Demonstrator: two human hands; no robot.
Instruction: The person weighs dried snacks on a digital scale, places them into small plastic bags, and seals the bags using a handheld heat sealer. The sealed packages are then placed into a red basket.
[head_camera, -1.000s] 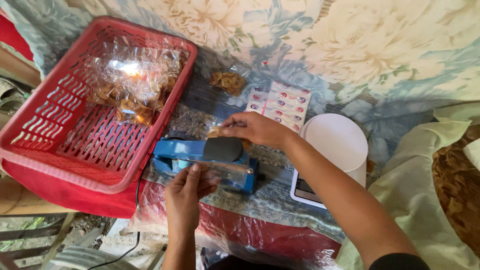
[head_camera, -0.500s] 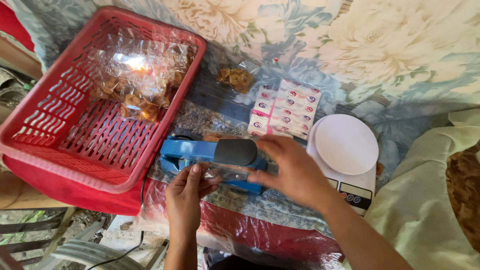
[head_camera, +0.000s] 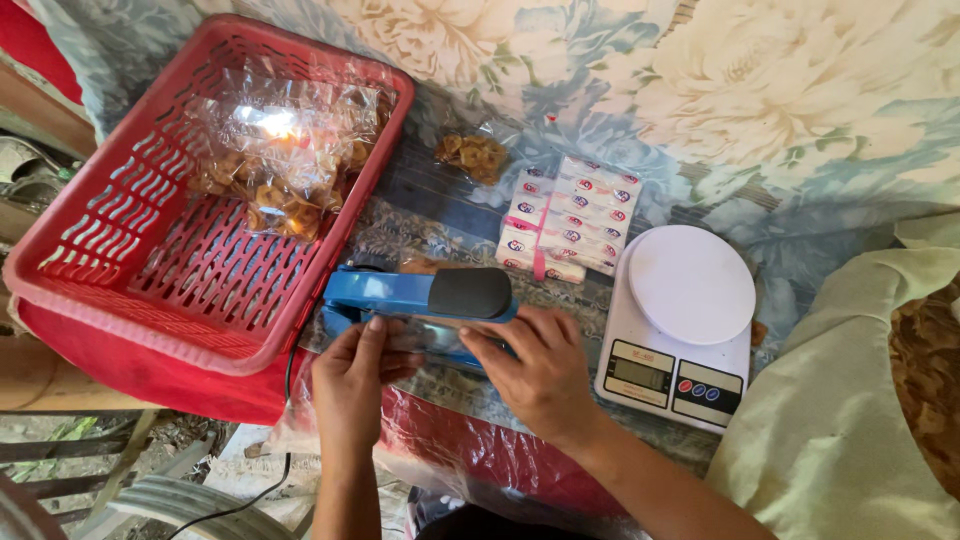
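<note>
Directly ahead of both hands lies the sealer (head_camera: 415, 297), long axis left-right; left hand (head_camera: 352, 385) and right hand (head_camera: 535, 365) pinch a clear bag (head_camera: 432, 335) under its arm, equally near.

We record a red slatted basket (head_camera: 150, 260), a blue sealer (head_camera: 400, 300) with a black handle pad, and a white scale (head_camera: 680, 320) (red and blue buttons on a grey panel). We note a cloth (head_camera: 780, 110) of cream flowers on blue-grey, and white sachets (head_camera: 575, 215) banded pink.
</note>
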